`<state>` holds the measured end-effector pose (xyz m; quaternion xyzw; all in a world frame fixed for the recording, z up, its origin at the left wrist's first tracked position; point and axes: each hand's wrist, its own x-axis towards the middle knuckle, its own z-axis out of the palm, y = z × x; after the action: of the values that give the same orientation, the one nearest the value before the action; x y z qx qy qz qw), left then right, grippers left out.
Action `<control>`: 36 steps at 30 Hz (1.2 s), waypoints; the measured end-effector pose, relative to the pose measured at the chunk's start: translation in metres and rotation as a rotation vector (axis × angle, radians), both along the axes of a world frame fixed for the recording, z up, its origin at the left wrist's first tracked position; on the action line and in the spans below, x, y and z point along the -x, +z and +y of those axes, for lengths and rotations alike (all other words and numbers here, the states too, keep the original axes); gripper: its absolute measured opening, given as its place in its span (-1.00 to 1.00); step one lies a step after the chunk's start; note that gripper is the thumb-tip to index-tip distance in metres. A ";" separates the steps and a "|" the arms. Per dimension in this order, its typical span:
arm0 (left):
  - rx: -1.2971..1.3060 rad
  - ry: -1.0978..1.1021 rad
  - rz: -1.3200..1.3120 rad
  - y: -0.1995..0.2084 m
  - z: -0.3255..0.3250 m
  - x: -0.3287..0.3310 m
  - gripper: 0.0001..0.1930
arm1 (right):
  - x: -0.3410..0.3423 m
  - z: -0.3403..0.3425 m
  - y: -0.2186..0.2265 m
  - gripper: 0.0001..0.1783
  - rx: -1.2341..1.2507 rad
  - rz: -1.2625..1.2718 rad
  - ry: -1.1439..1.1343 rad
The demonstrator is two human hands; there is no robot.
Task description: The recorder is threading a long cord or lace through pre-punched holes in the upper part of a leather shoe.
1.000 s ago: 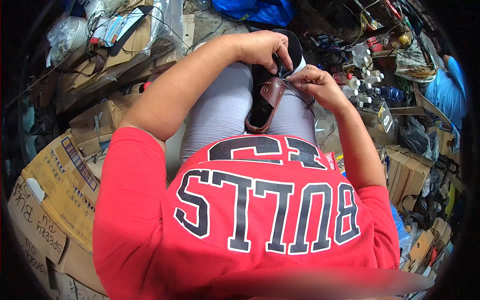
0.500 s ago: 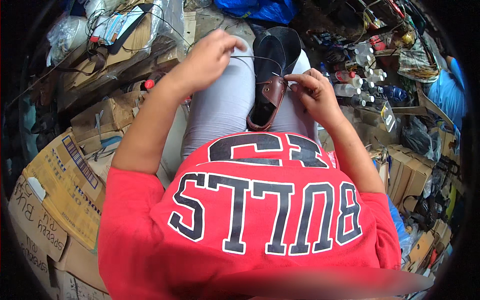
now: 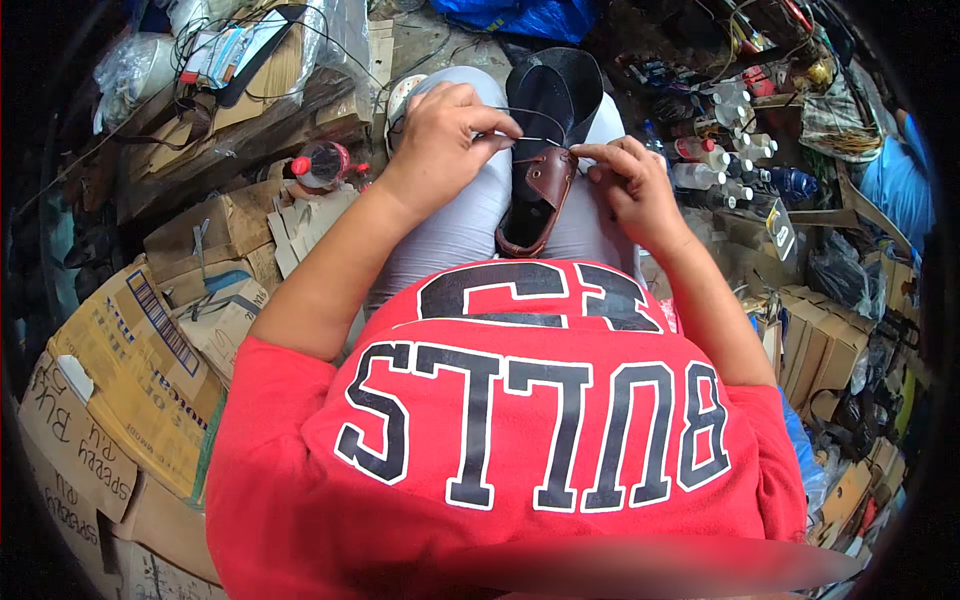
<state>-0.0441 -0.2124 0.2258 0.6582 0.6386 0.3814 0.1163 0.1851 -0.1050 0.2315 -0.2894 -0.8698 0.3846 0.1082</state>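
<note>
A brown leather shoe upper (image 3: 550, 182) with metal eyelets lies between my thighs, its black part (image 3: 583, 85) spread out at the far end. My left hand (image 3: 447, 135) is closed in a pinch on a thin, pale needle (image 3: 535, 139), which points right toward the brown edge. A dark thread (image 3: 540, 113) loops over the black leather between the left hand and that edge. From the right side, my right hand (image 3: 632, 182) grips the edge of the brown leather between thumb and fingers. Its fingertips partly hide the spot where the needle meets the leather.
Cardboard boxes (image 3: 150, 370) are piled at the left, near a red-labelled bottle (image 3: 322, 164). Papers and plastic wrap lie at the upper left. Several small bottles (image 3: 697, 176) stand at the right, with stacked cardboard (image 3: 815, 340) nearer me. Blue plastic (image 3: 515, 15) lies at the far side.
My left hand has come down and right, from above the left knee to the shoe's edge, and the pale needle now shows at its fingertips. The right hand stays at the leather edge.
</note>
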 end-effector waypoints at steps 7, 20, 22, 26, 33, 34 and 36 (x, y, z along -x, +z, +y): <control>0.064 -0.064 0.000 -0.010 0.013 -0.006 -0.85 | -0.001 0.022 -0.002 -0.50 0.147 -0.022 0.052; 0.116 -0.076 0.002 -0.010 0.016 -0.007 -0.87 | 0.002 0.027 -0.008 -0.71 0.145 -0.004 0.033; 0.106 -0.092 0.015 -0.010 0.017 -0.008 -0.86 | 0.002 0.027 -0.008 -0.68 0.170 0.006 0.037; 0.140 -0.108 0.025 -0.009 0.017 -0.011 -0.84 | -0.001 0.029 -0.011 -0.63 0.275 0.006 0.020; 0.110 -0.152 0.043 -0.013 0.015 -0.002 -0.80 | -0.001 0.032 -0.014 -0.54 0.400 0.052 0.060; 0.144 -0.168 0.040 -0.013 0.019 -0.001 -0.80 | 0.000 0.034 -0.016 -0.54 0.433 0.071 0.063; 0.112 -0.215 0.047 -0.017 0.029 0.003 -0.79 | 0.001 0.037 -0.018 -0.54 0.467 0.083 0.070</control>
<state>-0.0474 -0.1836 0.2088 0.7239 0.5873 0.3149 0.1783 0.1843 -0.0683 0.2131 -0.2601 -0.7616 0.5905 0.0608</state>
